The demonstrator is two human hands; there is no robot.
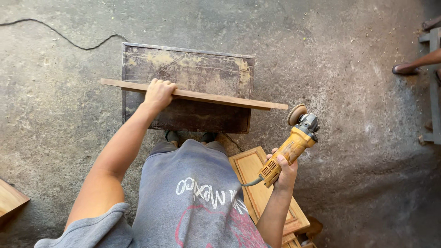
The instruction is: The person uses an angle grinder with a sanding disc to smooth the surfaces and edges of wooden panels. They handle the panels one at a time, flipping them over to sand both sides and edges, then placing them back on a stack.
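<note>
My left hand (pixel 159 92) grips a long thin wooden strip (pixel 220 98) that lies across the top of a dark worn wooden box (pixel 193 69) standing on the floor. My right hand (pixel 285 170) holds a yellow angle grinder (pixel 290 149) by its body, lifted off to the right of the box. Its round sanding disc (pixel 296 114) sits just past the right end of the strip, close to it but apart.
A black cable (pixel 64 36) snakes over the concrete floor at the upper left. Panelled wooden doors (pixel 257 183) are stacked by my right side. A board corner (pixel 9 197) shows at the left edge. Another person's foot (pixel 406 69) and a grey frame (pixel 434 82) are at the far right.
</note>
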